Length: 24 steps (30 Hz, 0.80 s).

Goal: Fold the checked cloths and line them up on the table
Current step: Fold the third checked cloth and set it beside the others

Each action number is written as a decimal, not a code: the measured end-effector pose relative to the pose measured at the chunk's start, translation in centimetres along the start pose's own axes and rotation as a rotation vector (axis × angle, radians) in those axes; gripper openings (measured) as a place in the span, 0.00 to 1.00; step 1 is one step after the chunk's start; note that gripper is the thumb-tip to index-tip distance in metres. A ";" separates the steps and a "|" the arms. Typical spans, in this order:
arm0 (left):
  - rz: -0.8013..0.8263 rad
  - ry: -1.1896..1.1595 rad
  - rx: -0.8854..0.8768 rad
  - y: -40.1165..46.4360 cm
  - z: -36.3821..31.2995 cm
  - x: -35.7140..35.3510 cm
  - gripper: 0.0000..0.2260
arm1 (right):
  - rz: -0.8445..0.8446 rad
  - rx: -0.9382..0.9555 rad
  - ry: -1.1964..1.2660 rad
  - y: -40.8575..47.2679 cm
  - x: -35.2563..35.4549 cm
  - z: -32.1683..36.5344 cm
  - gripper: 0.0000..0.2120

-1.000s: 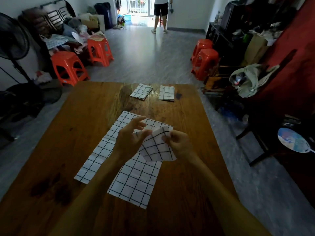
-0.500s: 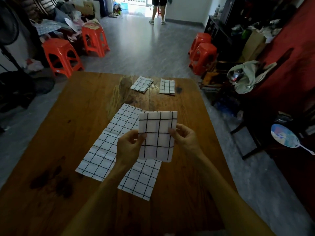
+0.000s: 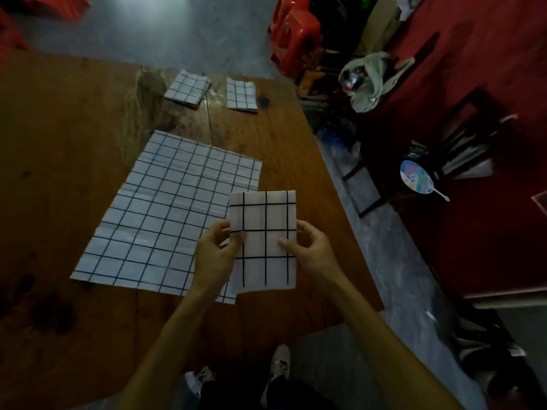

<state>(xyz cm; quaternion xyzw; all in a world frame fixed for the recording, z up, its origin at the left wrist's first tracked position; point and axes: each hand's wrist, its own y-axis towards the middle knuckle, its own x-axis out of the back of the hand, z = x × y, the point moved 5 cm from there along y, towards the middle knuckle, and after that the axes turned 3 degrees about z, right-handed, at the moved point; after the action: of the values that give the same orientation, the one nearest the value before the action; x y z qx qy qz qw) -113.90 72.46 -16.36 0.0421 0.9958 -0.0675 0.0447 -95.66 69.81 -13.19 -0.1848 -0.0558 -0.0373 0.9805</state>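
A folded white cloth with black checks [image 3: 266, 241] is held upright above the wooden table [image 3: 74, 143]. My left hand [image 3: 214, 255] pinches its left edge and my right hand [image 3: 310, 250] pinches its right edge. Under and to the left of it, a large checked cloth [image 3: 165, 214] lies spread flat on the table. Two small folded checked cloths lie side by side near the far edge: one tilted [image 3: 188, 89], one straight [image 3: 241, 94].
The table's right edge runs close to my right hand, with grey floor beyond. Red plastic stools [image 3: 296, 37] stand past the far right corner. A dark chair [image 3: 444, 149] with a round hand fan [image 3: 417, 180] sits on the right. My shoes [image 3: 279, 362] show below.
The view has tilted down and moved nearer the table. The folded cloth, crumpled between my hands a second ago, is now flat and held by both side edges, further right.
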 end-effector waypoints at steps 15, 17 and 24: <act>0.112 0.165 -0.003 -6.7 -0.7 -17.5 0.16 | -0.132 0.103 0.247 -6.5 16.8 -4.3 0.17; 0.120 0.187 0.001 -7.7 -1.0 -22.0 0.16 | -0.162 0.116 0.293 -7.7 21.2 -5.0 0.15; 0.221 0.187 -0.065 -8.7 -3.9 -37.5 0.13 | -0.282 0.214 0.284 -11.3 36.4 -4.6 0.14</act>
<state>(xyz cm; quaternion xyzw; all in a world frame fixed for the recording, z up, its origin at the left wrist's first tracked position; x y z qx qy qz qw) -77.80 61.46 -7.83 0.1561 0.9866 -0.0259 -0.0395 -60.16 55.72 -8.95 -0.0631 0.0538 -0.1935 0.9776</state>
